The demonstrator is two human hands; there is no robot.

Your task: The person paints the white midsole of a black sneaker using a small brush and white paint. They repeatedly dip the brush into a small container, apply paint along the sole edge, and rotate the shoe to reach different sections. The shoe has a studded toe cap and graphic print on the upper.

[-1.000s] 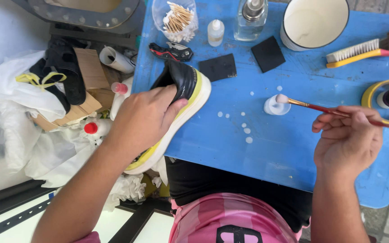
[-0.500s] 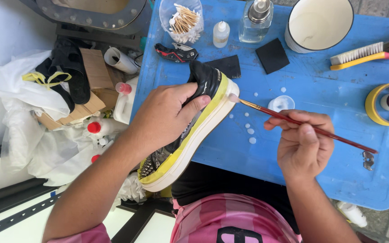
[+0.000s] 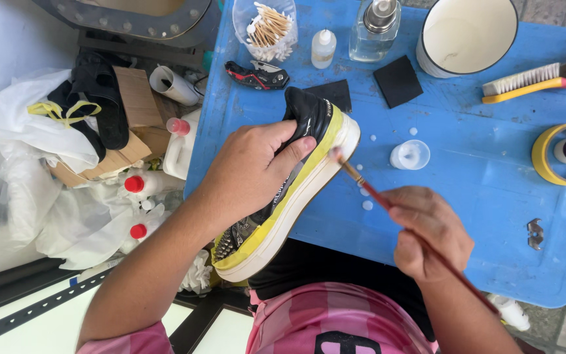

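At nine o'clock, off the table's left edge, white bottles with red caps (image 3: 135, 185) and plastic bags (image 3: 27, 164) crowd the floor, so there is little room to swing that way. The left hand (image 3: 250, 167) is closed around the upper of the black shoe (image 3: 289, 190), which is tilted on its side over the blue table's (image 3: 479, 216) near edge, its white sole turned toward three o'clock. The right hand (image 3: 427, 229) pinches a thin red-handled brush (image 3: 388, 203), its tip touching the sole near the toe. A slip could smear onto the yellow tape band. At one o'clock of the brush a small clear cup (image 3: 409, 155) sits within elbow reach and could tip; open table lies toward four o'clock.
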